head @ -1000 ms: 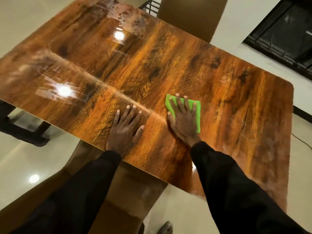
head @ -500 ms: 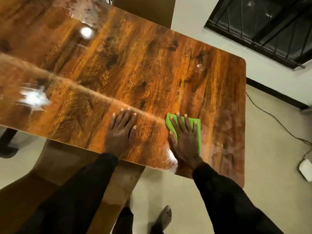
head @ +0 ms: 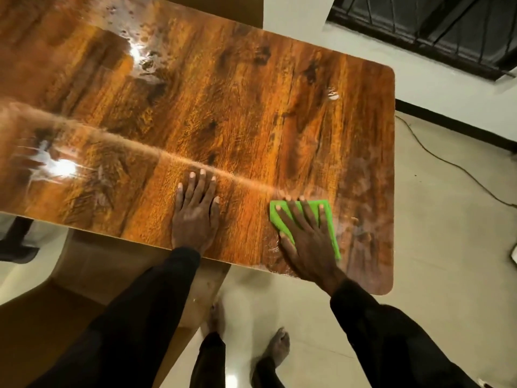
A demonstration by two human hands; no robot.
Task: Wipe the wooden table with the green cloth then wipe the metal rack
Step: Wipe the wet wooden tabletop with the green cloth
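The glossy wooden table fills most of the view, with wet streaks and light glare on its left part. My right hand lies flat with spread fingers on the folded green cloth, pressing it onto the tabletop near the front right corner. My left hand rests palm-down on the bare wood at the front edge, fingers apart, holding nothing. The metal rack is not in view.
A brown chair stands tucked under the front edge at lower left; another chair back shows beyond the far edge. My bare feet stand on the pale tiled floor. A cable runs along the floor at right, below a dark barred window.
My right hand has slid the green cloth to the right and nearer the front edge, toward the table's right end. My left hand stays planted; the view has shifted rightward.
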